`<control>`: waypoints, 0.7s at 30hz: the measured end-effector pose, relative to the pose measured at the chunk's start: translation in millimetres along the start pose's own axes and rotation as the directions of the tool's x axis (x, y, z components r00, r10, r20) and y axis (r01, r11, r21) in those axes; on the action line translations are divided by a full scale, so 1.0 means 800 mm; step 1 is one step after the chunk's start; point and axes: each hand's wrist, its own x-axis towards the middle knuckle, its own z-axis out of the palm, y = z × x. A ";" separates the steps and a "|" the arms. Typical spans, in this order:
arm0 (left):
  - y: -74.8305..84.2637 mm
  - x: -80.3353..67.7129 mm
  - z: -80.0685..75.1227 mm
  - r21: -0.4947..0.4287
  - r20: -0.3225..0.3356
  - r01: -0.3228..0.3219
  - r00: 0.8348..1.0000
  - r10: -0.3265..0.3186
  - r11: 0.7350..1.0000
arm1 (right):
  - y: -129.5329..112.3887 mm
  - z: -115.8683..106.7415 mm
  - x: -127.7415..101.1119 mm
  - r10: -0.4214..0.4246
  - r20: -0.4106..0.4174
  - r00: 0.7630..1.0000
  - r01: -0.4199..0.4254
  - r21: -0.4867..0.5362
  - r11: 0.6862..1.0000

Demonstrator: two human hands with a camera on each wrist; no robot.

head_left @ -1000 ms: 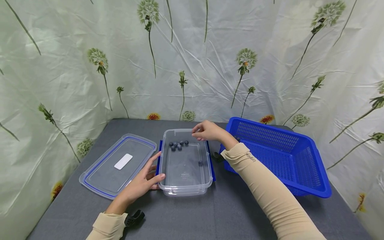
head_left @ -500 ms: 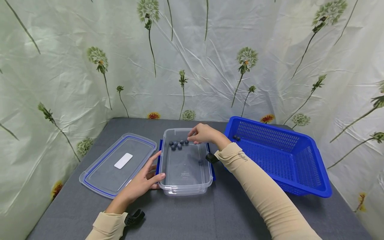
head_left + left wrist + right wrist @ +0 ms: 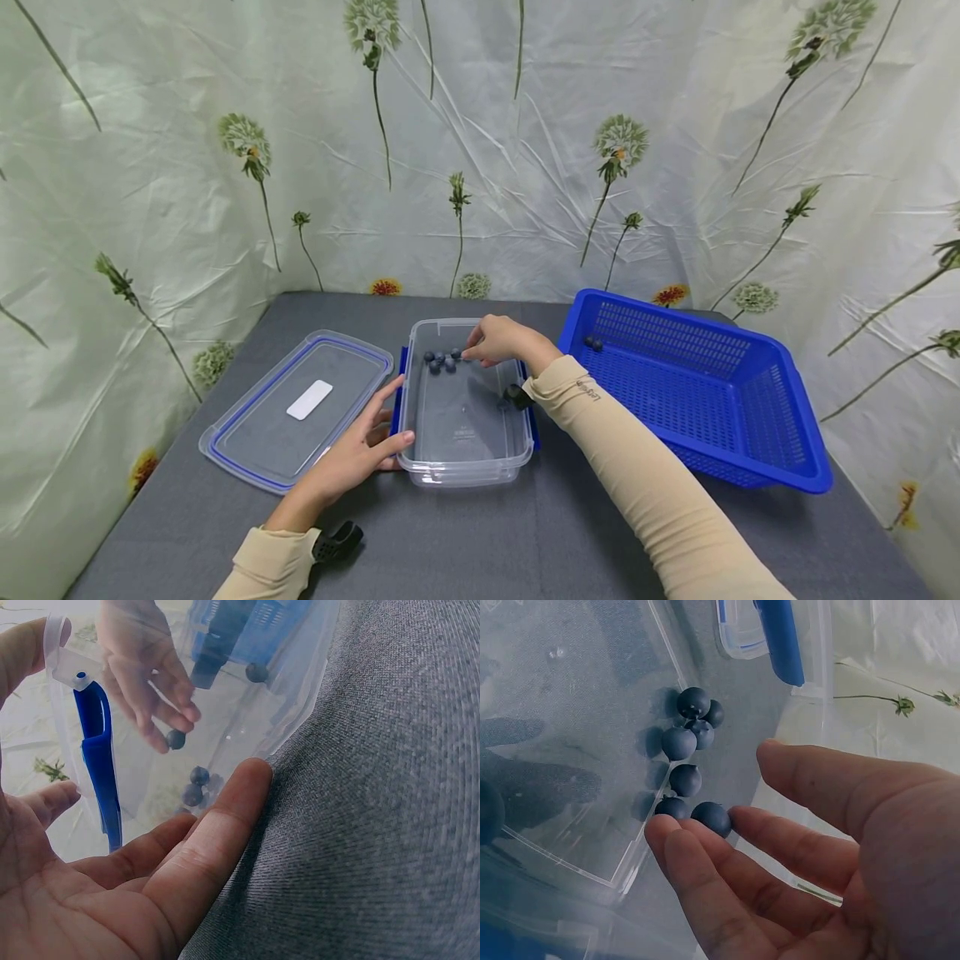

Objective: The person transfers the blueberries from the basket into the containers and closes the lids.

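A clear plastic food container (image 3: 461, 450) with blue side clips stands mid-table. My left hand (image 3: 352, 454) rests against its left side, fingers spread and fairly straight, thumb at the rim. Over the back of the container is my right hand (image 3: 502, 340). In the right wrist view its thumb stands apart from the fingers, and a blueberry (image 3: 711, 819) sits at the index and middle fingertips. Several blueberries (image 3: 679, 743) lie clustered on the container floor below. A lone blueberry (image 3: 257, 672) lies nearer the container's right side.
Left of the container lies its clear lid (image 3: 255, 442) with a blue seal and a white label (image 3: 309, 400). A blue perforated basket (image 3: 795, 417) stands to the right, with blueberries (image 3: 593, 343) in its back left corner. A flowered curtain (image 3: 525, 167) hangs behind the grey-covered table.
My right hand has moved left and lower into the container, towards the clustered blueberries. Its thumb and fingers, close together before, now stand apart. My left hand has stayed at the container's side.
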 end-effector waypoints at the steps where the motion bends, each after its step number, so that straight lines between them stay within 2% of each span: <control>1: 0.001 0.000 0.000 -0.002 0.001 0.000 1.000 0.000 1.000 | 0.000 0.000 0.001 0.000 -0.001 1.000 0.000 0.002 1.000; 14: 0.002 0.000 0.000 -0.011 0.008 -0.004 1.000 0.004 1.000 | -0.001 -0.008 -0.008 -0.056 -0.024 0.998 0.058 0.072 0.996; 21: 0.000 -0.001 0.001 0.000 0.002 -0.006 1.000 0.006 1.000 | 0.006 -0.017 -0.015 -0.065 -0.041 0.997 0.071 0.163 0.984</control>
